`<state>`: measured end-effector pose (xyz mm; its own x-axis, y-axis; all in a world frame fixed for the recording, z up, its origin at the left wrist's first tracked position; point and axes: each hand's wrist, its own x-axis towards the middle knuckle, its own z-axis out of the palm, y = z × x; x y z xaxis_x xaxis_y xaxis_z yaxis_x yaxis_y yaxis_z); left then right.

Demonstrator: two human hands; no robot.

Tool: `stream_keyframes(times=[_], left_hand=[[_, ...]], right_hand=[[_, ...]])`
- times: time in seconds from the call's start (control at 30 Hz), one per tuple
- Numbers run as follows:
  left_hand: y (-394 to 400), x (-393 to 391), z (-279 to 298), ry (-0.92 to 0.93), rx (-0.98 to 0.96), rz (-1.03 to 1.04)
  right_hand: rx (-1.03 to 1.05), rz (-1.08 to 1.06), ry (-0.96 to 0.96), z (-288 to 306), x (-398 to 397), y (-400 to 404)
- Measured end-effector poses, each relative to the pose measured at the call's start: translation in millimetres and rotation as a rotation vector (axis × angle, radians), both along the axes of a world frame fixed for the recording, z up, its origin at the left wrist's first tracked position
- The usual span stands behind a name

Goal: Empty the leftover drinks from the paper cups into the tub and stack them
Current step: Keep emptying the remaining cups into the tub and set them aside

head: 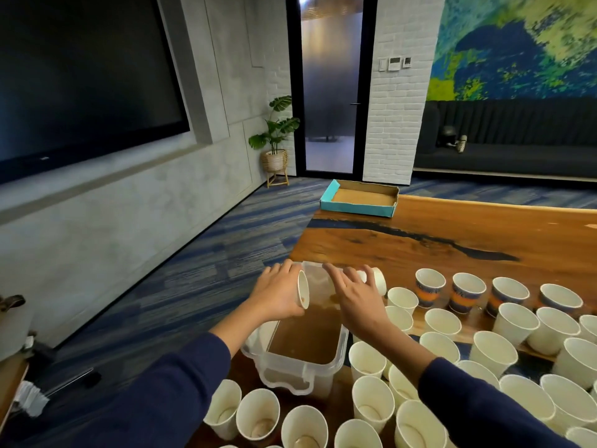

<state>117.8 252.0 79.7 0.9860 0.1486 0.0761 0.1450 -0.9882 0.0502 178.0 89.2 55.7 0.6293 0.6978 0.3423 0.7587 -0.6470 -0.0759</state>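
Cups ring the tub; above it, your left hand and right hand each grip 1 tipped cup to drain.

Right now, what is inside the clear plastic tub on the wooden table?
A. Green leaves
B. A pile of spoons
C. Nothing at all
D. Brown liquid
D. The clear plastic tub holds a pool of brown liquid, and the left hand tips a white paper cup on its side over it.
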Motion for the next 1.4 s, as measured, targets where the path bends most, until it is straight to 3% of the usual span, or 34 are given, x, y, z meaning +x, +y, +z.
stream_keyframes(times=[0.77, 1.13, 1.27, 1.4], left_hand=[[10.6, -1.6, 2.0, 0.045, 0.354, -0.128], [10.5, -9.1, -5.5, 0.172, 0.635, -0.223], [18.0, -9.1, -4.4, 0.176, 0.664, -0.188], [20.3, -7.8, -1.9, 0.186, 0.697, -0.217]], right_hand=[[-0.02, 0.148, -0.317, -9.0, 3.1, 17.7], [-0.213, 0.384, -0.44, -14.6, 12.1, 4.7], [-0.203, 0.336, -0.383, -7.4, 14.9, 1.1], [-0.331, 0.459, -0.435, -9.5, 20.0, -2.3]])
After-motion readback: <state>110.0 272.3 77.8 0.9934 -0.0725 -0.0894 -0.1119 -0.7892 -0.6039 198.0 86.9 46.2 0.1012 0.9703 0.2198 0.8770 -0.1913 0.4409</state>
